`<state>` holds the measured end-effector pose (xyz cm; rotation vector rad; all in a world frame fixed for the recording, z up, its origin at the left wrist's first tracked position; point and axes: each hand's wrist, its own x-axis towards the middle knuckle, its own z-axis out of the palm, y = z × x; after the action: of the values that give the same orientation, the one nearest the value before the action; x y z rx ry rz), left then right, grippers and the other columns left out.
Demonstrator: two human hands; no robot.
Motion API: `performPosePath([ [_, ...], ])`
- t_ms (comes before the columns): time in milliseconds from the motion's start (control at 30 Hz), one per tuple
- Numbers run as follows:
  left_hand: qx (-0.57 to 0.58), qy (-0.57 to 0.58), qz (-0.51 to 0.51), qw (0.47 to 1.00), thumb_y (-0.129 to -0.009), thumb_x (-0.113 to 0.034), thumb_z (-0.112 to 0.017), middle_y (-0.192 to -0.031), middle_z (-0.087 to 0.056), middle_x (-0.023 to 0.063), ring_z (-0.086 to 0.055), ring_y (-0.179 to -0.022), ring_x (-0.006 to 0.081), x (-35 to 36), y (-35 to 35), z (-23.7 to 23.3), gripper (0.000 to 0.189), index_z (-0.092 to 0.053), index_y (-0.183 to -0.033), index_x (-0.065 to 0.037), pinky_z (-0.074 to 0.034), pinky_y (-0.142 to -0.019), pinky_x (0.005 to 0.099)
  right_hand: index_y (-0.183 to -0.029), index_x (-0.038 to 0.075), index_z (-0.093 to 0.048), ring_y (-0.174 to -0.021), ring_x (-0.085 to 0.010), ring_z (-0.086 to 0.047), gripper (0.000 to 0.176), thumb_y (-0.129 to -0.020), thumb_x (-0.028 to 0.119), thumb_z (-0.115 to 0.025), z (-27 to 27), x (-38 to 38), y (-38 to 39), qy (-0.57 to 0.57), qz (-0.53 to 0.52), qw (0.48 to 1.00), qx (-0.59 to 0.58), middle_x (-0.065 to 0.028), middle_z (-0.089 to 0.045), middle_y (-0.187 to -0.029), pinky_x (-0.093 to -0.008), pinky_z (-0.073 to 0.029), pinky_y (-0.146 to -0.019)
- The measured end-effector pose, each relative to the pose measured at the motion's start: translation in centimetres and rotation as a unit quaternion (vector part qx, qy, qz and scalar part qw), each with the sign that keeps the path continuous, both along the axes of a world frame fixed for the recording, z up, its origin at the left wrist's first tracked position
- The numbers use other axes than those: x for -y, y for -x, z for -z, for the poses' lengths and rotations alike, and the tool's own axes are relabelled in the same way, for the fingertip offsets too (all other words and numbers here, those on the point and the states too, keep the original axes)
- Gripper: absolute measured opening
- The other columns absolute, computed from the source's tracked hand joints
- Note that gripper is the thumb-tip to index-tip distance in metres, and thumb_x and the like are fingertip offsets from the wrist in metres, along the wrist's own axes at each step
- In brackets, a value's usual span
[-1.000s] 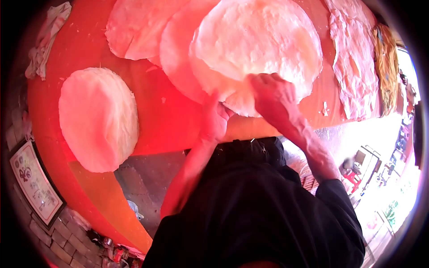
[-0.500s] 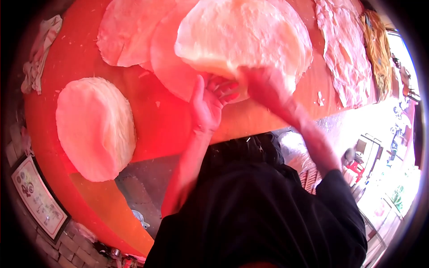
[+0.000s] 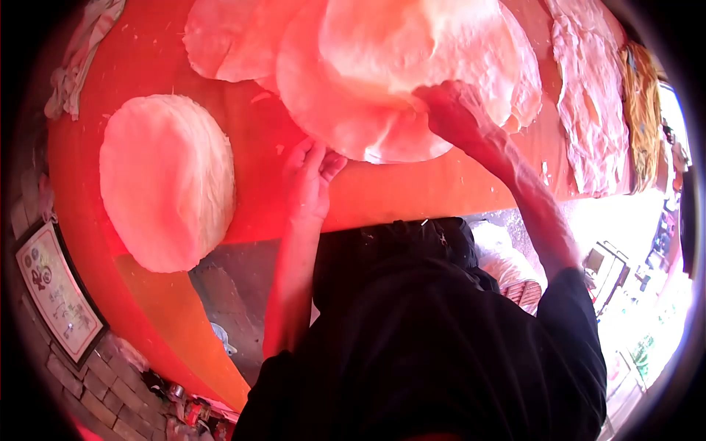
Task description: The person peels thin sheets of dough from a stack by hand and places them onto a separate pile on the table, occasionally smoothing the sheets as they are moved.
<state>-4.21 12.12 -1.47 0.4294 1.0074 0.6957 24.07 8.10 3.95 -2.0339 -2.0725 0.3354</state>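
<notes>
Thin round flatbreads point(image 3: 346, 103) lie overlapped in a pile on the red-orange table. My right hand point(image 3: 460, 114) is over the pile, fingers bent down and closed on a flatbread, which puckers around the fingertips; the tips are partly hidden. My left hand point(image 3: 312, 176) is just in front of the pile's near left edge, palm partly turned up, its fingers loosely curled and apart with nothing between them. To the left sits a thick round stack of flatbreads point(image 3: 165, 184), the top one creased down its right side.
The table point(image 3: 257, 169) curves round my left side. Crumpled pale cloth point(image 3: 588, 103) and a yellow-brown cloth point(image 3: 641, 117) lie along its right end. Another cloth point(image 3: 82, 62) hangs at the far left edge. A framed sign point(image 3: 60, 290) leans below left.
My left hand has moved down and left, away from the right hand. The near flap of the flatbread, raised before, now lies down toward me. The view has shifted slightly.
</notes>
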Motion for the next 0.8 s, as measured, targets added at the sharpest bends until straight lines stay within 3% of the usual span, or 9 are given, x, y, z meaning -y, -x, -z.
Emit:
performPosePath([
  [67,0.032,-0.009,0.024,0.999,-0.096,-0.014,-0.058,-0.101,-0.063,0.0067,-0.062,-0.089,0.0175,-0.3,-0.7,-1.4,0.022,-0.055,-0.115,-0.003,-0.053,-0.083,0.0346,-0.081,0.01,-0.064,-0.071,-0.034,-0.065,0.013,-0.07,0.004,-0.059,0.6,0.2,-0.2,0.005,0.01,1.0,-0.013,-0.0133,-0.065,-0.069,-0.0455,-0.049,-0.059],
  [233,0.119,-0.062,0.036,0.99,-0.098,-0.015,-0.055,-0.114,-0.06,0.006,-0.06,-0.102,0.0179,0.9,-1.9,0.0,0.03,-0.049,-0.125,-0.005,-0.051,-0.091,0.038,-0.087,0.012,-0.067,-0.068,-0.031,-0.064,0.021,-0.071,0.003,-0.056,-5.2,-0.6,2.3,-0.059,0.029,0.998,-0.001,-0.0111,-0.066,-0.072,-0.0434,-0.05,-0.062],
  [267,0.15,-0.069,0.043,0.985,-0.098,-0.015,-0.055,-0.116,-0.06,0.0064,-0.06,-0.104,0.0182,0.9,-1.8,0.2,0.032,-0.048,-0.127,-0.005,-0.051,-0.092,0.0388,-0.092,0.012,-0.067,-0.069,-0.0309,-0.065,0.024,-0.072,0.004,-0.057,1.0,1.6,2.2,-0.06,0.106,0.952,-0.279,-0.0115,-0.066,-0.073,-0.0432,-0.05,-0.062],
  [333,0.178,-0.077,0.045,0.98,-0.098,-0.015,-0.055,-0.119,-0.059,0.0071,-0.059,-0.107,0.019,0.1,-1.7,-0.1,0.034,-0.046,-0.129,-0.004,-0.051,-0.093,0.0397,-0.102,0.011,-0.069,-0.07,-0.0315,-0.066,0.027,-0.076,0.014,-0.062,0.7,0.9,4.4,0.005,-0.016,0.997,-0.078,-0.0128,-0.067,-0.075,-0.0428,-0.051,-0.06],
  [400,0.172,-0.068,0.032,0.982,-0.098,-0.015,-0.055,-0.12,-0.059,0.0079,-0.059,-0.109,0.0199,-0.2,-2.2,-1.2,0.035,-0.046,-0.13,-0.004,-0.051,-0.092,0.04,-0.097,0.01,-0.069,-0.068,-0.0318,-0.065,0.024,-0.076,0.022,-0.063,-3.2,-0.8,6.0,0.019,0.006,0.996,-0.086,-0.0132,-0.067,-0.074,-0.0428,-0.051,-0.059],
  [467,0.153,-0.08,0.032,0.984,-0.097,-0.014,-0.056,-0.122,-0.057,0.008,-0.059,-0.111,0.0207,-0.6,-2.5,-1.5,0.035,-0.046,-0.129,-0.004,-0.052,-0.092,0.0399,-0.087,0.011,-0.067,-0.064,-0.0323,-0.064,0.025,-0.076,0.033,-0.064,-2.9,-1.0,5.8,0.019,0.027,0.997,-0.068,-0.0123,-0.065,-0.07,-0.0425,-0.05,-0.057],
  [600,0.165,-0.078,0.05,0.982,-0.096,-0.011,-0.057,-0.125,-0.056,0.0085,-0.058,-0.113,0.021,-2.1,-2.3,-1.3,0.037,-0.046,-0.13,-0.003,-0.053,-0.093,0.0399,-0.081,0.011,-0.065,-0.062,-0.0329,-0.063,0.023,-0.075,0.033,-0.063,-2.2,-1.1,7.1,0.014,0.038,0.99,-0.134,-0.0131,-0.063,-0.067,-0.0421,-0.049,-0.056],
  [667,0.151,-0.093,0.043,0.983,-0.096,-0.009,-0.057,-0.125,-0.056,0.0087,-0.058,-0.112,0.021,-2.3,-2.3,-1.1,0.036,-0.046,-0.13,-0.003,-0.053,-0.092,0.0398,-0.081,0.011,-0.065,-0.062,-0.0333,-0.063,0.022,-0.073,0.031,-0.065,-1.9,-1.4,6.9,-0.035,0.011,0.997,-0.067,-0.0136,-0.063,-0.067,-0.0424,-0.048,-0.056],
  [800,0.16,-0.103,0.022,0.981,-0.096,-0.007,-0.057,-0.122,-0.058,0.009,-0.06,-0.11,0.0208,-2.6,-3.1,-2.1,0.034,-0.047,-0.128,-0.002,-0.053,-0.091,0.0388,-0.082,0.01,-0.067,-0.061,-0.0347,-0.063,0.024,-0.063,0.026,-0.069,-2.8,-2.8,6.4,-0.009,0.053,0.99,-0.13,-0.014,-0.063,-0.065,-0.0418,-0.049,-0.056],
])
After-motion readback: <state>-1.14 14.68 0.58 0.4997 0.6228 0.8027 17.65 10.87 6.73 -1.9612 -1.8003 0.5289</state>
